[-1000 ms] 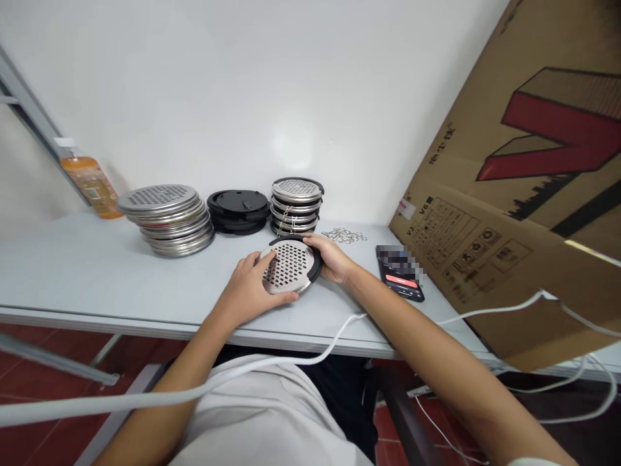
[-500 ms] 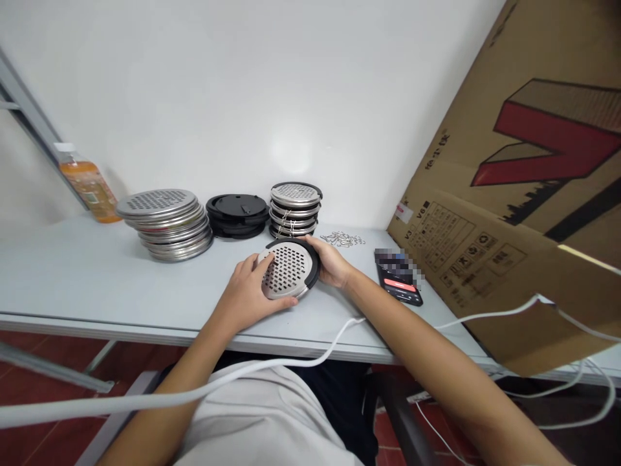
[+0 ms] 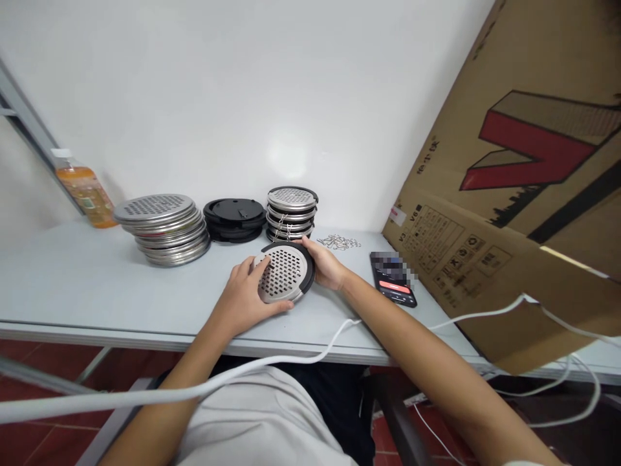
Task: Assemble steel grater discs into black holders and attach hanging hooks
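Between my two hands is a round perforated metal disc (image 3: 281, 273) with a black rim piece along its upper and right edge, tilted above the table. My left hand (image 3: 247, 294) grips its left and lower side, the thumb along the near edge. On the right side, my right hand (image 3: 326, 264) holds the black rim, with its fingers partly hidden behind the disc. Just behind stands a stack of similar rimmed discs (image 3: 292, 197) with wire clips at its front. Small metal wire clips (image 3: 338, 242) lie in a loose pile to the right of it.
A tall stack of silver perforated discs (image 3: 158, 208) and a stack of black round parts (image 3: 237, 210) stand at the back left, near an orange drink bottle (image 3: 86, 191). A phone (image 3: 392, 278) lies beside a large cardboard box (image 3: 485, 259). A white cable (image 3: 242, 370) crosses in front.
The view has shifted slightly. Both hands keep their hold on the disc, which is in nearly the same place and tilt.
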{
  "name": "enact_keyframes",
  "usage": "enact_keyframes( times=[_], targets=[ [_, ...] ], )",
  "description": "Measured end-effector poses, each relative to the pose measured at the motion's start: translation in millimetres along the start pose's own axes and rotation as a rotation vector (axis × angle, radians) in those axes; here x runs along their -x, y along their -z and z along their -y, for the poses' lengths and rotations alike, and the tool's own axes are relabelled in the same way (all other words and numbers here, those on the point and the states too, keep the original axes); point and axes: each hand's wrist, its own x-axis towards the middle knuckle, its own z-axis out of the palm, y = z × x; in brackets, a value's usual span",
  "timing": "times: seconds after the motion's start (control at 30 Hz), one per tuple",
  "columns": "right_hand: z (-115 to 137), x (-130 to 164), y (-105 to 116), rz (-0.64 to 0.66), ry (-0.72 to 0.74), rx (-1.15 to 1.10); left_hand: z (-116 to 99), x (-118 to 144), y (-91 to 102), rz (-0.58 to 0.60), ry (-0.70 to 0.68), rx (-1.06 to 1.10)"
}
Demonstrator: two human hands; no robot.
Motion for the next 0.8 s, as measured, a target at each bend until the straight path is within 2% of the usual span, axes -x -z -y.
enact_keyframes(
  times=[0.23, 0.37, 0.6, 0.8],
  targets=[
    [0.7, 2.6, -1.6, 0.028, 0.002, 0.008, 1.7, -1.8, -0.1, -0.082, -0.039, 0.068],
    [-1.0, 2.6, -0.3, 0.07, -0.008, 0.016, 1.8, -2.0, -0.7, -0.093, -0.05, 0.074],
    [-1.5, 3.0, -2.0, 0.026, 0.011, 0.016, 0.3, -1.7, 1.3, -0.092, -0.044, 0.06],
    [-0.3, 6.7, -4.6, 0.065, 0.023, 0.027, -2.8, -1.4, 5.0, -0.119, -0.058, 0.037]
  ],
)
